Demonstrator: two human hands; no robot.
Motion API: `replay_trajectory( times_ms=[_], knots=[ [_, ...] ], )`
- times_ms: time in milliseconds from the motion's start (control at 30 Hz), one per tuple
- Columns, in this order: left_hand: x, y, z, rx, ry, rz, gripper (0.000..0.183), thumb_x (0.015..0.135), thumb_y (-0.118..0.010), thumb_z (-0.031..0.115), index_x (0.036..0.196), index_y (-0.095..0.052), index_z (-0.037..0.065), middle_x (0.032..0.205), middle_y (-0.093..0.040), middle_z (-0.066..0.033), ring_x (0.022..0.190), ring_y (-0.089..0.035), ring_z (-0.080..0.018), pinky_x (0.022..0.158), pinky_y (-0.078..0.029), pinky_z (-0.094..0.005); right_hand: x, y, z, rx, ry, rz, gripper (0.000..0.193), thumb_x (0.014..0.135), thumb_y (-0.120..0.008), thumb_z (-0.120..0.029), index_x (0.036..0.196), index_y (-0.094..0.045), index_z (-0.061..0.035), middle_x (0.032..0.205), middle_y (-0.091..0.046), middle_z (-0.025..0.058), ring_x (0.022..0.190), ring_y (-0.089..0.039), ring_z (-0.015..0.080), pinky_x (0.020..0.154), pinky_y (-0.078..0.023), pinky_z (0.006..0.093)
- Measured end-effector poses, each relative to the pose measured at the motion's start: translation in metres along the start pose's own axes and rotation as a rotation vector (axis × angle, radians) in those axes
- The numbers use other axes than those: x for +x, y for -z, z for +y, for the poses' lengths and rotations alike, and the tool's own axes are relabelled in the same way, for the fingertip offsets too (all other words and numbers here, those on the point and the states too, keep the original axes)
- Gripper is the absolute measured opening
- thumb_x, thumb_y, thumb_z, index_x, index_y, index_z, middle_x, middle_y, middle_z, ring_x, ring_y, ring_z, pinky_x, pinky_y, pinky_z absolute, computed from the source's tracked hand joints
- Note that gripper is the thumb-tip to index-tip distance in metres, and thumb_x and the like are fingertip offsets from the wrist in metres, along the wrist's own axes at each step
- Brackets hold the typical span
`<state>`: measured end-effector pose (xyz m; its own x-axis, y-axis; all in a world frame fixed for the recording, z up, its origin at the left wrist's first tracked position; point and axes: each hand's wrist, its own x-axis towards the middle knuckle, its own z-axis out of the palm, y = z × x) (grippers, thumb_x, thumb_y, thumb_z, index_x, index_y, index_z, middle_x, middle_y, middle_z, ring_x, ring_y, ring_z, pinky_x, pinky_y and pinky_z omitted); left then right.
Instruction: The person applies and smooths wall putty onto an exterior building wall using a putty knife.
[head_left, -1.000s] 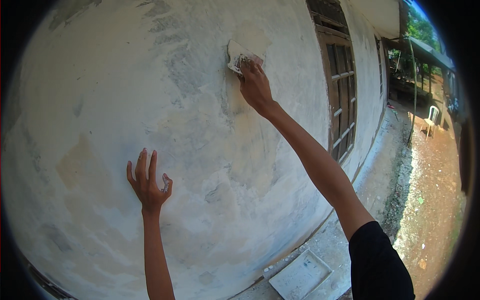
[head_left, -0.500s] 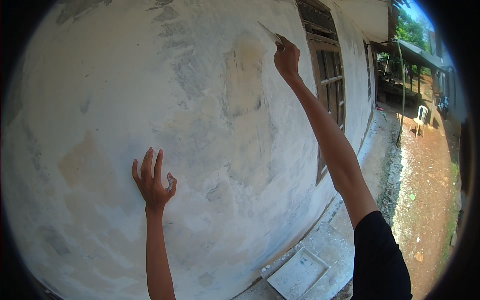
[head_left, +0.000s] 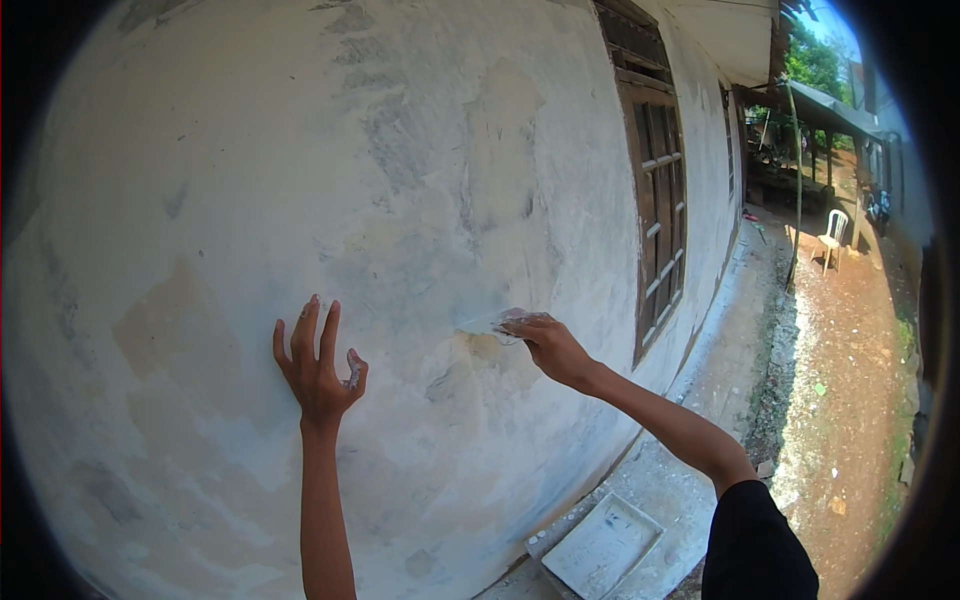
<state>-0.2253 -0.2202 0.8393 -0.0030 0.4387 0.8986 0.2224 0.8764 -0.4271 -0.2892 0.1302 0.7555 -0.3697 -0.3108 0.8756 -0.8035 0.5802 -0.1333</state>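
Observation:
A patchy, plastered wall (head_left: 270,200) fills most of the view, white and grey with beige patches. My right hand (head_left: 555,347) is closed around a thin flat putty scraper (head_left: 508,324) smeared with white paste. Its blade lies at the wall, on the lower end of a tall beige strip (head_left: 500,150). Over to the left, my left hand (head_left: 322,375) is open, its fingers spread upward in front of the wall. White residue coats its thumb. Whether its fingertips touch the wall I cannot tell.
A shallow whitish tray (head_left: 603,548) sits on the concrete ledge at the wall's foot. Right of the strip is a brown barred window (head_left: 660,190). Farther off stand a white plastic chair (head_left: 834,235) and a thin pole (head_left: 797,190) beside a dirt path (head_left: 850,400).
My right hand has swept down the wall with the putty scraper, from beside the window top to mid-height. My left hand stays nearly in place, shifted slightly right in the view.

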Motion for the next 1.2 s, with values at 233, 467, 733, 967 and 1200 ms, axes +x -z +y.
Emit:
replay_trajectory(
  times_ms=[233,467,733,967,1200],
  knots=[
    [0.005,-0.003,0.004,-0.002,0.006,0.021,0.061,0.079,-0.056,0.018,0.138,-0.055,0.005,0.144,-0.05,-0.0147,0.131,-0.049,-0.0266,0.117,-0.023,-0.0547,0.171,0.098,0.107,-0.155,-0.089,0.296,0.024,0.085,-0.064,0.003,0.108,-0.07,0.0051,0.102,-0.07,0.0221,0.096,-0.065,0.0397,0.085,-0.051,0.0437],
    [0.004,-0.005,0.002,0.038,0.013,0.006,0.061,0.079,-0.055,0.018,0.138,-0.056,0.005,0.144,-0.051,-0.0153,0.13,-0.05,-0.0269,0.117,-0.024,-0.0554,0.318,0.186,0.118,-0.365,0.107,0.83,0.023,0.084,-0.065,-0.005,0.105,-0.073,-0.0015,0.097,-0.071,0.0216,0.09,-0.066,0.0408,0.085,-0.052,0.0443],
    [0.002,-0.002,0.008,0.068,-0.003,0.003,0.06,0.08,-0.053,0.018,0.139,-0.055,0.006,0.144,-0.051,-0.0151,0.131,-0.049,-0.0266,0.117,-0.025,-0.0551,0.095,0.024,0.106,-0.152,0.019,0.49,0.042,0.078,-0.059,0.017,0.115,-0.07,-0.0003,0.114,-0.067,0.0193,0.107,-0.063,0.0363,0.088,-0.053,0.0392],
    [0.011,0.008,-0.001,0.118,-0.014,0.033,0.06,0.08,-0.054,0.02,0.138,-0.057,0.009,0.143,-0.051,-0.0118,0.132,-0.049,-0.023,0.118,-0.024,-0.0536,-0.114,-0.026,0.081,-0.119,0.072,-0.163,0.04,0.079,-0.061,0.009,0.117,-0.069,-0.0032,0.115,-0.067,0.013,0.112,-0.06,0.034,0.099,-0.049,0.0413],
    [0.003,-0.013,0.004,0.098,-0.003,0.009,0.056,0.084,-0.053,0.02,0.139,-0.056,0.007,0.144,-0.051,-0.0144,0.133,-0.048,-0.0259,0.117,-0.025,-0.0543,0.063,0.054,0.117,-0.219,-0.009,0.007,0.019,0.084,-0.064,0.007,0.101,-0.071,0.003,0.099,-0.071,0.0164,0.099,-0.064,0.033,0.087,-0.053,0.0414]
  ],
)
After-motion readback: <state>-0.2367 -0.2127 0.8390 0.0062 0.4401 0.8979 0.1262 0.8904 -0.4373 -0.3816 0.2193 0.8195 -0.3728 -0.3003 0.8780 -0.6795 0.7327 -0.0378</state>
